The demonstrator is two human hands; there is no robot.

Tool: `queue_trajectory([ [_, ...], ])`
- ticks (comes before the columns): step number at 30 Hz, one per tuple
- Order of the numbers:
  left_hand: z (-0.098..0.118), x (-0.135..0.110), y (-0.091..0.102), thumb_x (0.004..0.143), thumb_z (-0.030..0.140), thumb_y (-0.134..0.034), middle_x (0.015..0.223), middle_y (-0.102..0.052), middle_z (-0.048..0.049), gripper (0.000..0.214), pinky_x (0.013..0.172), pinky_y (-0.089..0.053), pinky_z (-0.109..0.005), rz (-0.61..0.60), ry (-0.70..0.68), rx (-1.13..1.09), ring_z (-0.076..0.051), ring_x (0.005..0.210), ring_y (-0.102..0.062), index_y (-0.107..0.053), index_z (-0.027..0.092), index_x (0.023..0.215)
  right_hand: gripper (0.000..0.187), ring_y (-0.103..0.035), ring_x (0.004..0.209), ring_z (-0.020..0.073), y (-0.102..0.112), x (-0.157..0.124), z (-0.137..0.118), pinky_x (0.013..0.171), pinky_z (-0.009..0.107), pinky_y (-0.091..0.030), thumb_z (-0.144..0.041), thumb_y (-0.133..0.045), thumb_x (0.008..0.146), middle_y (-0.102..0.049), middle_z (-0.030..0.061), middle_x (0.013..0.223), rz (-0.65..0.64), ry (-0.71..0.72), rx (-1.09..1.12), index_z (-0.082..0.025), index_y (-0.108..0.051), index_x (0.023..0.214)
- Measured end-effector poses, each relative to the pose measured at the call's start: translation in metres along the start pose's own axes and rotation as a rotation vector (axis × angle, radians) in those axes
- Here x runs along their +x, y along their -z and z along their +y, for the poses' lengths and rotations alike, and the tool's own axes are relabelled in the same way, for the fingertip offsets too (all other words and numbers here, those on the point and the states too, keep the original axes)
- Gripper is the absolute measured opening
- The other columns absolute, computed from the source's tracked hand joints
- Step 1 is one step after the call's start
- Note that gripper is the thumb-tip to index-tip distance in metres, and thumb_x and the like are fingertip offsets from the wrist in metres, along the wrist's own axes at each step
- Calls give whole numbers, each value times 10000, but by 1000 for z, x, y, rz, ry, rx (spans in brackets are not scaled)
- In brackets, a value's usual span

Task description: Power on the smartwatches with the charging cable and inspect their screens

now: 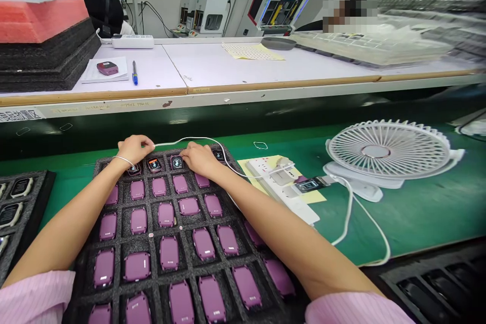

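A black foam tray point(150, 223) in front of me holds several purple watch bodies point(166, 213), most face down. In its far row a few lie face up with lit screens point(155, 164). My left hand point(133, 149) is curled at the far left of that row, pinching the end of a white cable point(197, 139). My right hand point(198, 158) rests with bent fingers on a watch at the far middle of the tray; what lies under its fingers is hidden.
A white power strip point(283, 187) on yellow paper lies right of the tray, beside a small white desk fan point(387, 154). Another foam tray with watches point(17, 202) sits at the left edge. Beyond is a raised white shelf point(212, 68) with a pen, foam stacks and seated people.
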State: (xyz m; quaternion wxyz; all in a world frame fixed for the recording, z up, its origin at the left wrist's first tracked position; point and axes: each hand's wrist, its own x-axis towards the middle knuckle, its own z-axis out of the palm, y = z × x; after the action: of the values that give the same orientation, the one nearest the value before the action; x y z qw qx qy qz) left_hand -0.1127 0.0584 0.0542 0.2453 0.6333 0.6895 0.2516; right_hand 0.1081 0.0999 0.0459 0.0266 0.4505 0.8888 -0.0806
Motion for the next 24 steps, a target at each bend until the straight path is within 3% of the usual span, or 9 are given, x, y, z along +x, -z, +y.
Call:
queue_trajectory([
  [4, -3, -25, 30, 762, 568, -621, 1036, -733, -104, 484, 803, -489, -347, 206, 34, -342, -222, 893, -642, -716, 176, 1030, 359, -573, 1125, 250, -5, 1, 1, 887, 335, -433, -237, -441, 998, -629, 133, 1181, 52, 0, 27, -230, -731, 1211],
  [7, -15, -62, 55, 632, 585, -776, 915, -728, -55, 454, 776, -499, -323, 263, 60, -585, -191, 816, -626, -730, 214, 889, 353, -563, 1123, 243, -8, -1, 4, 920, 332, -437, -220, -453, 986, -628, 135, 1179, 98, 11, 60, -202, -741, 1190],
  [10, -32, -103, 64, 575, 608, -811, 827, -731, -49, 420, 806, -506, -354, 131, 81, -335, -222, 808, -638, -748, 222, 729, 351, -562, 1113, 256, -11, -4, 6, 956, 384, -428, -199, -445, 973, -633, 141, 1165, 129, 18, 98, -186, -762, 1123],
  [12, -43, -123, 60, 632, 638, -754, 824, -743, -55, 410, 822, -500, -372, -22, 59, -138, -244, 819, -652, -763, 234, 705, 350, -544, 1131, 281, -13, -4, 5, 1017, 484, -378, -191, -437, 964, -631, 139, 1185, 149, 15, 114, -205, -773, 1059],
  [14, -52, -136, 52, 713, 637, -676, 836, -757, -52, 395, 838, -487, -382, -100, 22, 6, -254, 841, -659, -768, 253, 719, 348, -532, 1125, 290, -14, -3, 1, 1076, 612, -262, -191, -431, 957, -635, 114, 1191, 167, 13, 119, -238, -774, 993],
  [17, -58, -145, 42, 794, 546, -619, 853, -771, -39, 307, 865, -447, -400, -99, -36, 218, -263, 889, -655, -758, 275, 750, 351, -529, 1085, 277, -11, -3, -5, 1104, 716, -54, -188, -427, 951, -651, 77, 1142, 227, -5, 110, -250, -769, 904],
  [19, -53, -147, 40, 821, 468, -609, 881, -774, -39, 234, 888, -407, -437, -75, -88, 397, -281, 920, -646, -754, 285, 806, 356, -527, 1073, 277, -6, -6, -2, 1107, 724, 12, -186, -424, 949, -660, 75, 1115, 306, -42, 107, -240, -767, 869],
  [22, -39, -149, 40, 847, 394, -583, 956, -758, -92, 203, 904, -363, -508, -22, -224, 673, -339, 959, -623, -740, 281, 905, 332, -537, 1058, 292, 6, -20, 25, 1086, 749, 33, -201, -438, 941, -677, 81, 1092, 410, -104, 91, -234, -761, 873],
  [24, -32, -148, 40, 866, 361, -534, 931, -736, -132, 217, 902, -363, -528, -16, -326, 787, -362, 946, -613, -727, 268, 900, 293, -559, 1043, 297, 12, -39, 54, 1058, 780, 26, -227, -468, 930, -693, 71, 1068, 368, -116, 85, -243, -757, 882],
])
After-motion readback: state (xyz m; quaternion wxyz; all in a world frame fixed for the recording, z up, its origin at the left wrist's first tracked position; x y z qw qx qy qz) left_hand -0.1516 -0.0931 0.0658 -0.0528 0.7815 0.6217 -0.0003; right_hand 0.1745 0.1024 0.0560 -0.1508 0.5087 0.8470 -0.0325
